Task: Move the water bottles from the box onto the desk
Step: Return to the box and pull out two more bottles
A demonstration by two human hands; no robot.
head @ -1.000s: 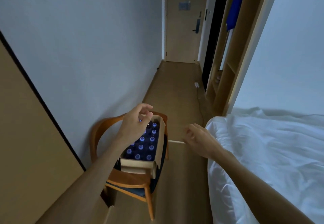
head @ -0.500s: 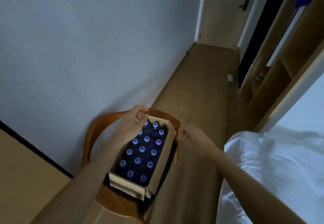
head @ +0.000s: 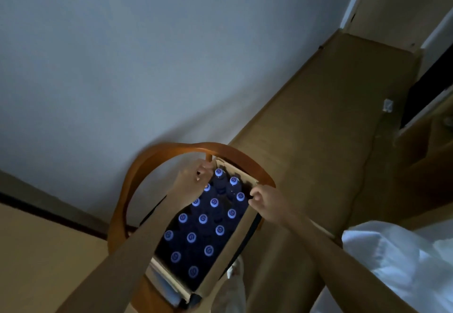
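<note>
An open cardboard box (head: 228, 254) stands on the seat of a wooden chair (head: 157, 160). It is packed with several upright dark water bottles (head: 203, 219) with pale blue caps. My left hand (head: 192, 184) reaches over the box's left side, and its fingers curl around the far left corner. My right hand (head: 266, 202) pinches the top edge of the right wall near the far corner. The left forearm hides the box's left wall. A tan desk top (head: 36, 258) with a dark back edge lies at the lower left.
The chair stands against a pale wall (head: 147, 67). A white bed (head: 397, 263) fills the lower right. Wooden floor (head: 318, 141) runs away past the chair, with a cable and plug (head: 388, 105) on it. Something white and crumpled (head: 237, 280) hangs by the chair's right side.
The view has tipped down and come closer to the box. My right hand moved left onto the box's right edge; my left hand stayed at the far left corner.
</note>
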